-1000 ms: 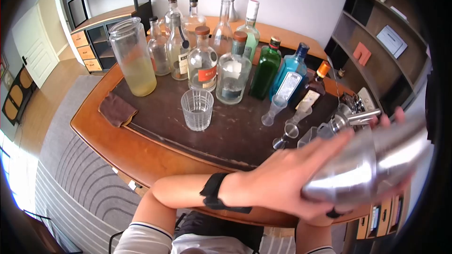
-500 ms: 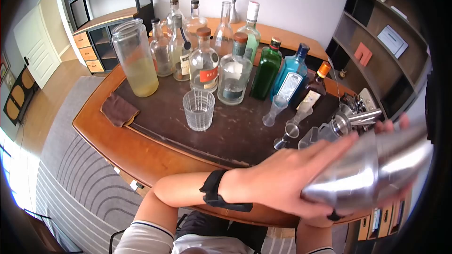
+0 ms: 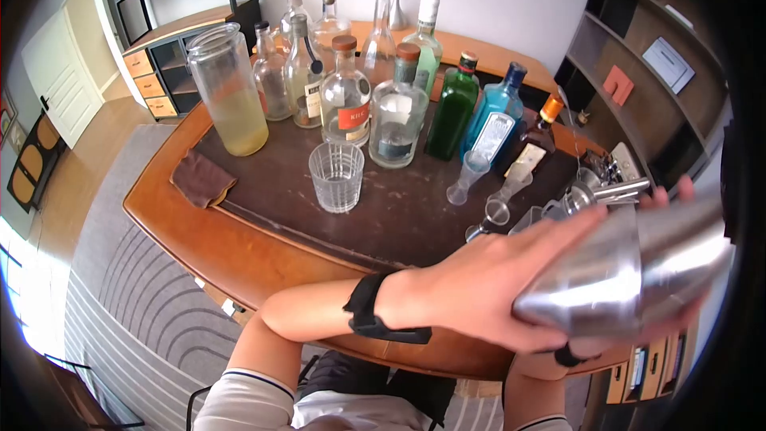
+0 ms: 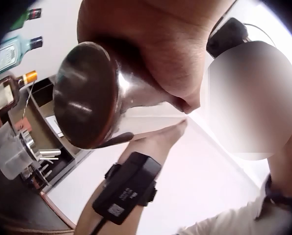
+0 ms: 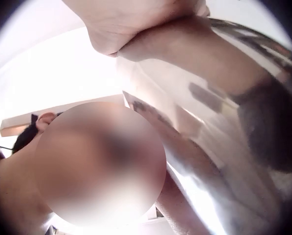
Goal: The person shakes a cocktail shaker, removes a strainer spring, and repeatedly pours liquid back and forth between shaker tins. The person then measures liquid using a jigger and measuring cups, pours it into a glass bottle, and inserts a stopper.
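A shiny two-part metal cocktail shaker (image 3: 606, 279) lies tilted between my two hands at the right of the head view. My left hand (image 3: 479, 287) grips its near, rounded end, fingers spread along the side. Wrapped round the far part is my right hand (image 3: 677, 323), mostly hidden behind the metal; a few fingertips show above it. In the left wrist view the shaker's flat end (image 4: 84, 95) faces the camera. Its curved side (image 5: 234, 127) fills the right of the right wrist view. On the table, a cut-glass tumbler (image 3: 337, 179) stands left of the hands.
Several bottles, among them a green bottle (image 3: 452, 112) and a blue bottle (image 3: 493, 124), line the back of the table (image 3: 239, 243). A glass pitcher (image 3: 231, 104) of yellowish liquid and a brown cloth (image 3: 202, 179) are at left. Jiggers (image 3: 468, 178) stand near the shaker.
Both hands keep their grip on the shaker, which is blurred earlier and sharper now. The bottles and tumbler sit slightly higher in the head view.
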`<state>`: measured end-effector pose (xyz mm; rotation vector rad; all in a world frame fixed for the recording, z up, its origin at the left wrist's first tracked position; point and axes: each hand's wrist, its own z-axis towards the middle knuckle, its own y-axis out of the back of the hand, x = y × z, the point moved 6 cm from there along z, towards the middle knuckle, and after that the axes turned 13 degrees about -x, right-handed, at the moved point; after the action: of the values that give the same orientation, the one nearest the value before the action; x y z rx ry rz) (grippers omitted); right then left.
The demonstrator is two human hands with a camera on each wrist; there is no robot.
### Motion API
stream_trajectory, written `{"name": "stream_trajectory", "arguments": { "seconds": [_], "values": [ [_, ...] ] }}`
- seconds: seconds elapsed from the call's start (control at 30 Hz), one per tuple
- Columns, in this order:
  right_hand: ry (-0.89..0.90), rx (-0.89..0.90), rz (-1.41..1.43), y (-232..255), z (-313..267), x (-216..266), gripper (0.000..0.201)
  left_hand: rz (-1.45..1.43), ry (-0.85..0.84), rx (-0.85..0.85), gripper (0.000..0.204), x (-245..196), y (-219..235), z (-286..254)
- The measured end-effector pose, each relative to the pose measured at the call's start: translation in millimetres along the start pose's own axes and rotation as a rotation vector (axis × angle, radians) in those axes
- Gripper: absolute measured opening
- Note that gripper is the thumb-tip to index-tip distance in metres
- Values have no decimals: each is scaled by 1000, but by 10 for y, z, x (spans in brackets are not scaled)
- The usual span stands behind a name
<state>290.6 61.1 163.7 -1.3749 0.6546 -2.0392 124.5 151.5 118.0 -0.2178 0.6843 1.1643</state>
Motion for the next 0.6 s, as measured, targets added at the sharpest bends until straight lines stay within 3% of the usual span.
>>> {"name": "stream_trajectory", "arguments": {
  "seconds": [0.07,0.1,0.13,0.23,0.27,0.33,0.37,0.4,0.47,0.5,0.53,0.57,0.6],
  "values": [
    [-24,79,77,-282,-267,31,78,-2,-159,221,117,-220,-67,-35],
    [-41,119,98,-361,-372,35,78,74,-279,251,114,-377,-50,-49],
    [-57,161,114,-417,-450,41,77,72,-273,251,114,-349,-61,-48],
    [-100,279,150,-472,-555,73,75,-48,91,-47,102,-59,40,30],
    [-107,320,181,-289,-189,-41,75,-46,79,-46,102,-82,47,39],
    [-127,399,248,-345,-184,-83,75,-4,-209,183,111,-334,1,-13],
    [-140,440,265,-345,-191,-96,75,109,-234,249,118,-405,-14,-50],
    [-155,481,277,-339,-200,-98,75,102,-228,250,118,-377,-30,-47],
    [-187,561,296,-319,-235,-81,76,51,54,73,115,-148,42,-3],
    [-440,469,92,-120,122,-109,78,66,46,78,115,-123,41,-18],
    [-686,367,-103,101,508,-146,81,28,-186,-7,115,-197,6,-33],
    [-687,372,-92,73,647,-192,81,46,-305,12,116,-330,29,-26],
    [-724,578,-39,-36,678,-218,74,58,-414,30,116,-462,35,-46]
  ]
}}
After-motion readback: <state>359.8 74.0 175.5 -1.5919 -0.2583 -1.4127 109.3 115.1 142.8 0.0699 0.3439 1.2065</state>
